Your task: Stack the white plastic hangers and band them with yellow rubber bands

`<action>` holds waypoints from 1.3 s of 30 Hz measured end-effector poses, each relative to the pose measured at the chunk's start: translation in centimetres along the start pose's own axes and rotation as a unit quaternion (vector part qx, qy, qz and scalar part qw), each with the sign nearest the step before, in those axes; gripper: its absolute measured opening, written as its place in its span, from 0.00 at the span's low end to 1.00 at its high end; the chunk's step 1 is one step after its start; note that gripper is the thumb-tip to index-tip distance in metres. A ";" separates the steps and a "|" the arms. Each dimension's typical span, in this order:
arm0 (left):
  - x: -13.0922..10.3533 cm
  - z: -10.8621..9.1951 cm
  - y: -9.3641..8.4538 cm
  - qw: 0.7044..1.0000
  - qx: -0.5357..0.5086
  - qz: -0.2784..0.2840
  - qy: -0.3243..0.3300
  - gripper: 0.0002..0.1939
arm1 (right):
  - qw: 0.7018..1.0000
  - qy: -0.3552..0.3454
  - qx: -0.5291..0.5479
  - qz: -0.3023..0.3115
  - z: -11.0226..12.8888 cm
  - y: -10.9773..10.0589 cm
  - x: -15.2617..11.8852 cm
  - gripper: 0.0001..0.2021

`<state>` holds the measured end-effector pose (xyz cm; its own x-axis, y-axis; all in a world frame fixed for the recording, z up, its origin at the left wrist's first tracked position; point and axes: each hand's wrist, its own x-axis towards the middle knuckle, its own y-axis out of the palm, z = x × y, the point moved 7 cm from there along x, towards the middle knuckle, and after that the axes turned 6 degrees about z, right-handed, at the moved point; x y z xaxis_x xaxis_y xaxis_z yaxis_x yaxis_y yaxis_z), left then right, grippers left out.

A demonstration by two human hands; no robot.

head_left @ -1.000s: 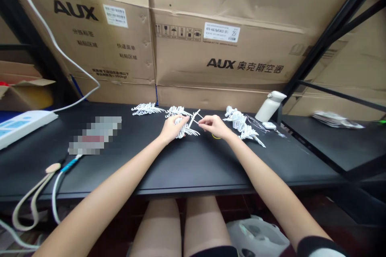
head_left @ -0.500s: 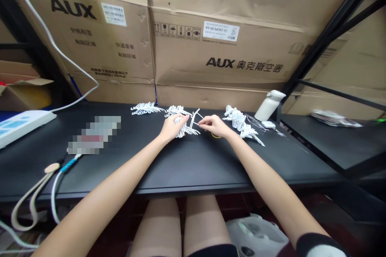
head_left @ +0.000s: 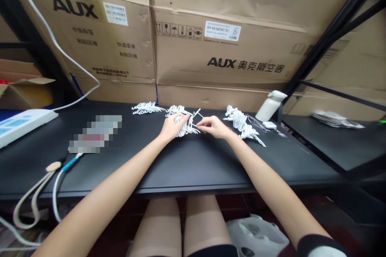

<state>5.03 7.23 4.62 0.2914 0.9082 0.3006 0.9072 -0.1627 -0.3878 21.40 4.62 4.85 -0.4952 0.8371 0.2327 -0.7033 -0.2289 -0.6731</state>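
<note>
My left hand is closed around a bunch of thin white hooked pieces, which look like miniature hangers. My right hand pinches at the free right-hand ends of that bunch; which piece its fingertips hold is too small to make out. A loose white piece stands out slantwise just beyond the fingers. Behind my left hand lies another white cluster, and farther left a separate pile. To the right of my right hand, more white bundles lie in a slanting row. Something yellow is mostly hidden behind my right hand.
A white bottle stands at the back right, beside glasses and a small white case. On the left are a power strip, a blurred-out device and a cable. Large cartons wall off the back.
My right hand's fingertips have moved slightly down against the ends of the bunch. The white pieces between my hands sit closer to the bunch. My left hand keeps its hold.
</note>
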 end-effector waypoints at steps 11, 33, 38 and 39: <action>0.0 -0.2 -0.3 0.997 0.062 -0.020 0.036 0.19 | 0.998 -0.011 0.057 0.018 1.7 0.6 -0.1 0.13; 0.0 -0.2 1.1 0.997 -0.031 0.064 0.024 0.18 | 0.968 0.028 0.249 -0.010 0.0 3.2 0.4 0.16; 0.1 0.5 1.4 0.995 -0.062 0.081 -0.008 0.18 | 0.968 0.025 0.249 -0.006 0.4 3.3 0.4 0.16; 0.1 0.6 1.5 0.994 -0.071 0.084 -0.012 0.18 | 0.968 0.026 0.249 -0.004 0.5 3.3 0.4 0.16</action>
<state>6.23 7.26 3.56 0.4373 0.8720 0.2201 0.8802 -0.3648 -0.3034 18.59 3.90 3.08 -0.4719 0.8605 0.1919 -0.8719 -0.4234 -0.2458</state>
